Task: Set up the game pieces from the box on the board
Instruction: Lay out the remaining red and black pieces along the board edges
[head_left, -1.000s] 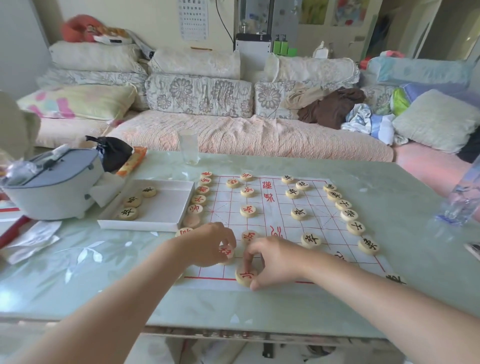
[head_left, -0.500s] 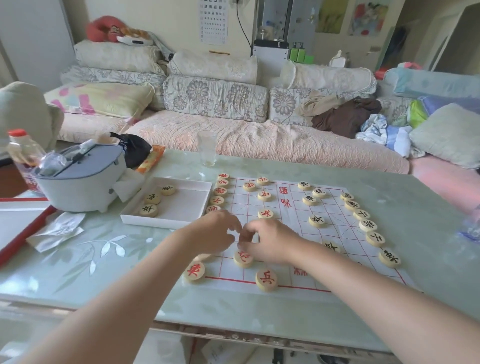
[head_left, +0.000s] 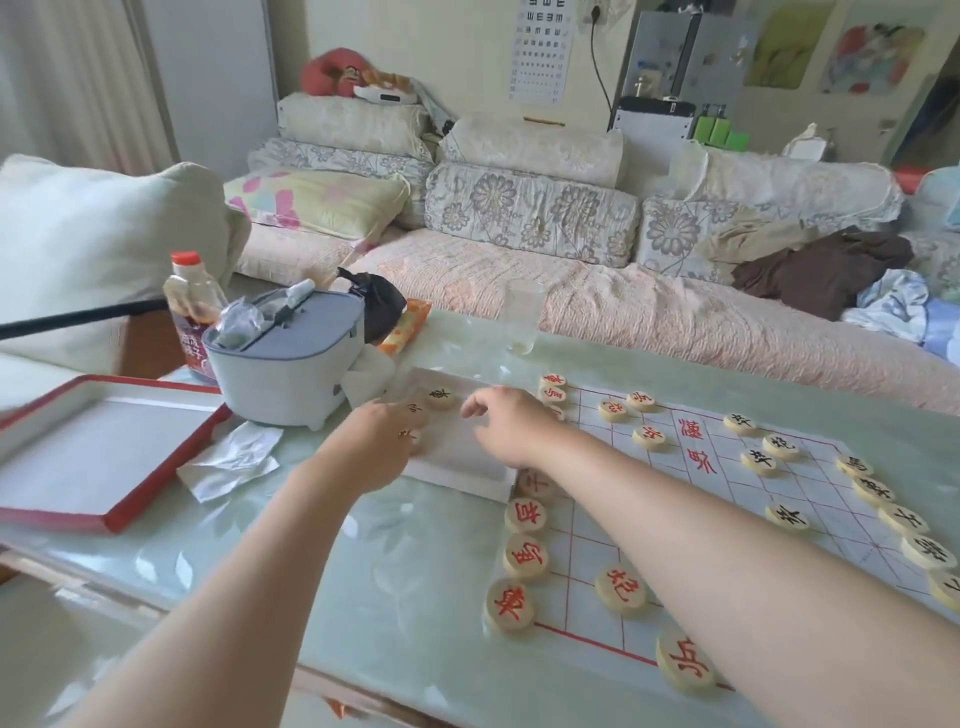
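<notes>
Our left hand (head_left: 382, 441) covers xiangqi pieces (head_left: 440, 397) at the white box's (head_left: 457, 457) left edge, and we cannot tell its grip. Our right hand (head_left: 511, 426) hovers loosely curled and empty over the box's bare floor, just beside the board (head_left: 685, 415).

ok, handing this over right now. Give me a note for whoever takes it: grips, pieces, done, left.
Left grip: fingers at the xiangqi pieces in the white box; cannot tell whether it pinches one.
Right grip: over the box, fingers loosely curled, holding nothing.
Box: one black-lettered piece in plain view, two more partly hidden at the left fingers.
Done: red pieces line the left edge of the paper board; black pieces stand on its right side.
Left: move the box's pieces onto the board.
</notes>
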